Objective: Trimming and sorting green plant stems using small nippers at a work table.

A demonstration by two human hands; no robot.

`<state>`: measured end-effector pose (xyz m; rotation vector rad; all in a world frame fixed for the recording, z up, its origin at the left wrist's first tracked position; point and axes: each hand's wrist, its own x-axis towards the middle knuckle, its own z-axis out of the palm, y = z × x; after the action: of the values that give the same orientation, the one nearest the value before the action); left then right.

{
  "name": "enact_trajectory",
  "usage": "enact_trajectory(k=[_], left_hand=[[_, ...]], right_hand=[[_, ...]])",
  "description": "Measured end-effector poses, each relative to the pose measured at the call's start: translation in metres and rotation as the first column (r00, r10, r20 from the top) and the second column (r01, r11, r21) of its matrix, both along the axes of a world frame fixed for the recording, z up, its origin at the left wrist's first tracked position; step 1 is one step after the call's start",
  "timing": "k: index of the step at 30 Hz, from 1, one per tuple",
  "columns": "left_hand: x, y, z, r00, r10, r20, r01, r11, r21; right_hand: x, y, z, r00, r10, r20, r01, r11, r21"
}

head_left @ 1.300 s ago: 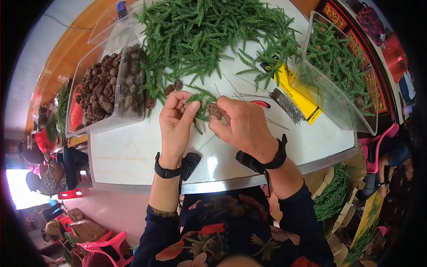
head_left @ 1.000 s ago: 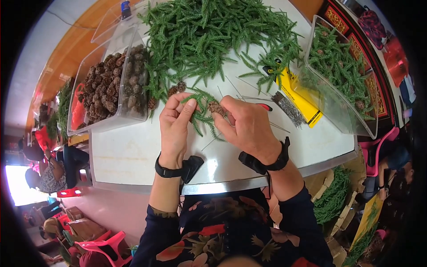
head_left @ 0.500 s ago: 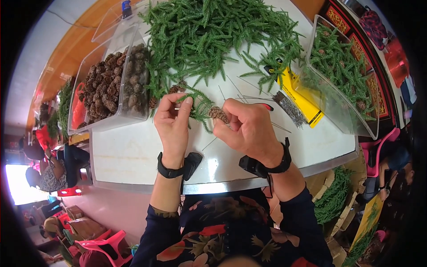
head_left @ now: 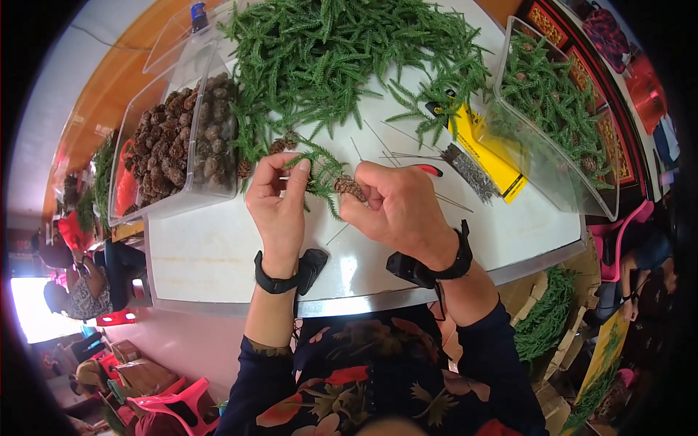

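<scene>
The work was in the air above the white table [head_left: 211,254], in front of the person's chest, between the two hands. The left hand [head_left: 276,207] held a green sprig [head_left: 324,168] near its left end; the thumb and the index finger were pinching it, and the other fingers were curled loosely behind. The sprig was bright green, with short, dense needles, and it divided into several thin shoots: some pointed to the upper right, and others bent downward.

The right hand [head_left: 401,207] was pinching a pine cone [head_left: 349,188] between the thumb and the bent index finger, with the remaining fingers folded into the palm. The cone was brown and rather oval, with overlapping scales whose edges were paler. It lay tilted, one end toward the upper left, and the fingertips covered its lower right end. It was against the shoots of the sprig, but I cannot tell whether the two were joined.

Just beyond the left hand were loose pine cones [head_left: 282,144]. Thin wires [head_left: 407,155] lay behind the right hand, near a yellow package [head_left: 471,134], and a large heap of greenery [head_left: 327,54] covered the far side.
</scene>
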<state>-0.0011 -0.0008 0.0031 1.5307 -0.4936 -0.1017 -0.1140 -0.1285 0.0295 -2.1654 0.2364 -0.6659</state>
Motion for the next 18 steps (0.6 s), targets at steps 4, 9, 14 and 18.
enact_trajectory(k=[4,9,14,18], left_hand=[[0.0018,0.0007,-0.0042,1.0,-0.006,-0.009,0.005,1.0,-0.028],[-0.0004,0.0006,-0.0008,1.0,-0.01,-0.028,0.009,1.0,-0.024],[-0.0016,-0.001,-0.0007,1.0,-0.026,-0.011,0.025,0.999,-0.026],[-0.0064,-0.0012,-0.0009,0.996,-0.088,-0.033,0.088,0.996,-0.008]], right_hand=[[-0.0001,0.0009,0.0001,1.0,-0.008,-0.02,0.008,1.0,-0.002],[0.0009,0.0013,-0.0016,1.0,-0.01,-0.029,0.009,1.0,-0.015],[0.0026,0.0038,-0.0031,0.998,-0.051,0.03,0.052,0.998,-0.034],[0.0053,0.0058,-0.0068,0.997,-0.078,0.022,0.08,0.994,-0.073]])
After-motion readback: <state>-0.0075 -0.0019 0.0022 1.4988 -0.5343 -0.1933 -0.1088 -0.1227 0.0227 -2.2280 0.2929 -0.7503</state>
